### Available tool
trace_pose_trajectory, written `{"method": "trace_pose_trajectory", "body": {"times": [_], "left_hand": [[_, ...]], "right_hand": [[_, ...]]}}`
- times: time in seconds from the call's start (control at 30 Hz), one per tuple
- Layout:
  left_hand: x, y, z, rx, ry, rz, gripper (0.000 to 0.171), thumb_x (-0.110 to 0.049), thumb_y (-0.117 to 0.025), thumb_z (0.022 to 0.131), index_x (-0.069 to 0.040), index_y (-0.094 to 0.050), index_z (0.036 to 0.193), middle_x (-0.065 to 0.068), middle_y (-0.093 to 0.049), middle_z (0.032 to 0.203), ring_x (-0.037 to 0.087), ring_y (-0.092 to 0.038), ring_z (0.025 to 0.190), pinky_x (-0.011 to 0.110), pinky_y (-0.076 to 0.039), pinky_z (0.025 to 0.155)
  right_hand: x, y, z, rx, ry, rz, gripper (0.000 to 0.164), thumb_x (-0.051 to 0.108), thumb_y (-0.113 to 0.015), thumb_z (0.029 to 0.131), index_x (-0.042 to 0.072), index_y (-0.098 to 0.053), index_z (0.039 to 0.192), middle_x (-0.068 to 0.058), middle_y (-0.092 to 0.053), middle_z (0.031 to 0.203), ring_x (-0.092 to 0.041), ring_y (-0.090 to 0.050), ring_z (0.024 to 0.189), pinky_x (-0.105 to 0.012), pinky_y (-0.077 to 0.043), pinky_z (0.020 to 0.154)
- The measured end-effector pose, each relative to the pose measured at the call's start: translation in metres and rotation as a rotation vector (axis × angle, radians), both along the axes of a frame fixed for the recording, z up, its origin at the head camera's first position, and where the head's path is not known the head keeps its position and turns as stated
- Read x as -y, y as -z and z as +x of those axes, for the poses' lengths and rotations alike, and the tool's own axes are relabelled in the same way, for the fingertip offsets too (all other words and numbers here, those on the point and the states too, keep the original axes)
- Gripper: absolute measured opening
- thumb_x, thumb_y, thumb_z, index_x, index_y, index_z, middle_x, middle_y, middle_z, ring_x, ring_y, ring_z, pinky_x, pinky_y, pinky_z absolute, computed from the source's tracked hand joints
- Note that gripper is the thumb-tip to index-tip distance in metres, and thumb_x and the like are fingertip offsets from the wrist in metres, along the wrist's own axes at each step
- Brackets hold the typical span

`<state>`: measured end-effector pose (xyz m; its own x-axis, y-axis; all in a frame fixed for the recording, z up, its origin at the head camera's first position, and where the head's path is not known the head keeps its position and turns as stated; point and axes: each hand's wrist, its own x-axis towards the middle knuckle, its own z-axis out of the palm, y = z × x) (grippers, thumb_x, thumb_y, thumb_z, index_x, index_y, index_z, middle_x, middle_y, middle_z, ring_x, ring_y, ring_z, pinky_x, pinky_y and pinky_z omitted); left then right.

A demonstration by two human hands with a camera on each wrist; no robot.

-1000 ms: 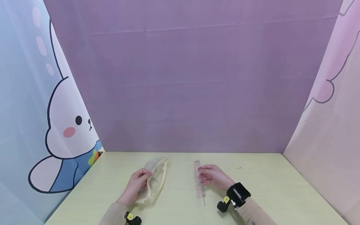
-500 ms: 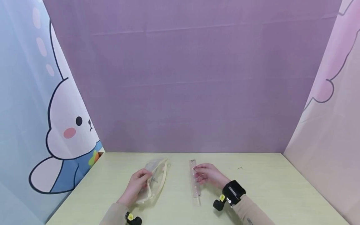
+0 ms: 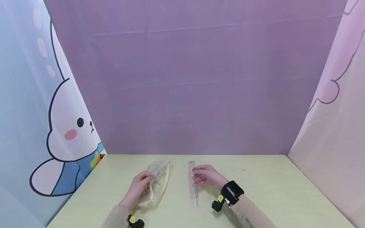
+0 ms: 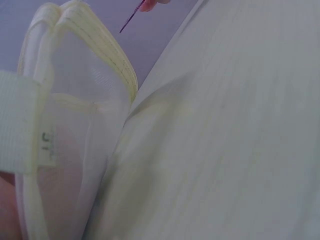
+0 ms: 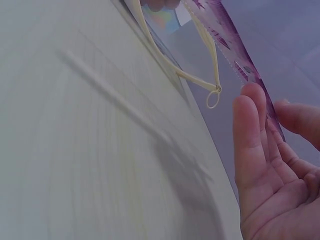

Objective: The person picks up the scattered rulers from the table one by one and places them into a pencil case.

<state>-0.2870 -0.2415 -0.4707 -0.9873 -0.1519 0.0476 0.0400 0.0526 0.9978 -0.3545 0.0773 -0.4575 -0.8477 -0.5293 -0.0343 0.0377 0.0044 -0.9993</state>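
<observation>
My left hand (image 3: pixel 140 184) holds a translucent mesh pouch (image 3: pixel 154 166) with cream zip edging by its near side. The pouch's mouth gapes toward the right, and a zip-pull ring (image 5: pixel 213 101) hangs at its corner in the right wrist view. To its right, my right hand (image 3: pixel 209 176) pinches a clear ruler (image 3: pixel 193 188) with pink-purple print between thumb and fingers. It stands lengthwise away from me, apart from the pouch. In the left wrist view the ruler (image 4: pixel 130 19) shows edge-on beyond the pouch (image 4: pixel 85 65). What lies inside the pouch is unclear.
Both hands are over a pale wood-grain table (image 3: pixel 265 202). A purple cloth backdrop (image 3: pixel 199 79) rises at its far edge. Patterned cloths stand at the left (image 3: pixel 22 126) and right (image 3: pixel 336 142). A small dark mark (image 3: pixel 243 170) is on the table at the right.
My right hand has moved left with the ruler, bringing it closer to the pouch. My left hand and the pouch have stayed in place.
</observation>
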Motion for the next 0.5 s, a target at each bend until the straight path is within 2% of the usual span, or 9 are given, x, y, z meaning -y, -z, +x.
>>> {"method": "trace_pose_trajectory", "body": {"times": [0.5], "left_hand": [[-0.001, -0.001, 0.001, -0.001, -0.006, 0.001, 0.018, -0.015, -0.071, 0.085, -0.001, -0.061, 0.09, 0.003, -0.055, 0.084, 0.015, -0.049, 0.07, 0.023, -0.044, 0.057]], "right_hand": [[0.015, 0.002, -0.004, 0.019, 0.007, 0.003, 0.038, 0.018, -0.061, 0.095, -0.01, -0.054, 0.118, -0.012, -0.067, 0.086, -0.012, -0.063, 0.064, -0.027, -0.055, 0.06]]}}
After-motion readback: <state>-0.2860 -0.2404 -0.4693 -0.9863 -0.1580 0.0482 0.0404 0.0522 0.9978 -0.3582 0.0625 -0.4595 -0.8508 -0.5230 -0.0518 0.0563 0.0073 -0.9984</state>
